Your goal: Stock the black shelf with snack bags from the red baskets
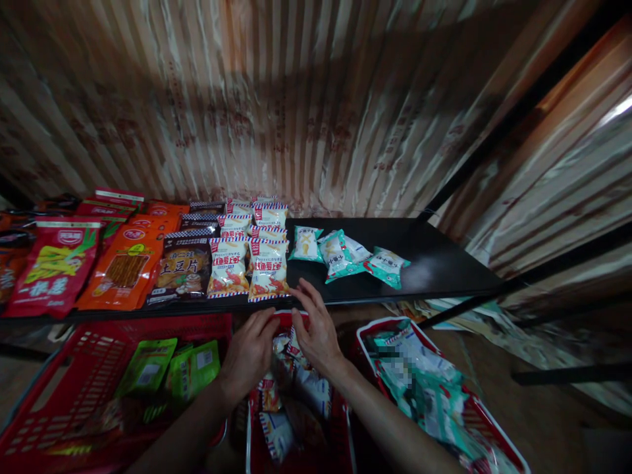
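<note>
My left hand (251,352) is over the back left rim of the middle red basket (340,428), fingers curled toward the shelf edge; whether it holds anything is hidden. My right hand (316,329) reaches to the front edge of the black shelf (424,276) with its fingers apart and nothing in them. Its fingertips are close to a white snack bag with red lettering (269,266), which stands at the front of a row. Beside it on the left is a similar bag (228,266). Small white bags lie in the middle basket below my hands.
Teal bags (340,257) lie loosely on the shelf's right part. Dark, orange (123,266) and red bags (56,266) stand on the left. A red basket (44,408) holds green bags; another basket (494,421) holds teal ones. Black metal bars (469,145) slant at the right.
</note>
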{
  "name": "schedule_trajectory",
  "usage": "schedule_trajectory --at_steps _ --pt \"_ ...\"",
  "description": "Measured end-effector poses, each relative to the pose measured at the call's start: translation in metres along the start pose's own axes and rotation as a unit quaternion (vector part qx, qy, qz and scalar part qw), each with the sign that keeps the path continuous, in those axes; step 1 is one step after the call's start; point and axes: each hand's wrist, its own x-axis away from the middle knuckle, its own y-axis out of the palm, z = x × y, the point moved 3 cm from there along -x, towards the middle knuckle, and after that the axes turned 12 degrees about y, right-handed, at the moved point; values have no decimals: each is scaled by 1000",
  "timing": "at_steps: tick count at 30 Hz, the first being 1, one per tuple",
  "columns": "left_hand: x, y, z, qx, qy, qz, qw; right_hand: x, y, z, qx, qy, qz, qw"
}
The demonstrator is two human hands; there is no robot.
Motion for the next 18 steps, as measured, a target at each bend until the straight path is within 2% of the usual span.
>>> schedule_trajectory --at_steps 2,5,11,18 --pt "-5 -4 -3 -25 -11 54 998 0 -2 0 0 3 5 1000" --pt "-11 -1 -9 -48 -19 88 995 0 -3 0 4 6 11 1000" --pt "-18 14 -13 -75 -55 80 992 0 -4 6 5 6 5 1000" --pt "-23 22 -14 -84 -78 82 990 -3 -7 13 -4 9 16 1000"
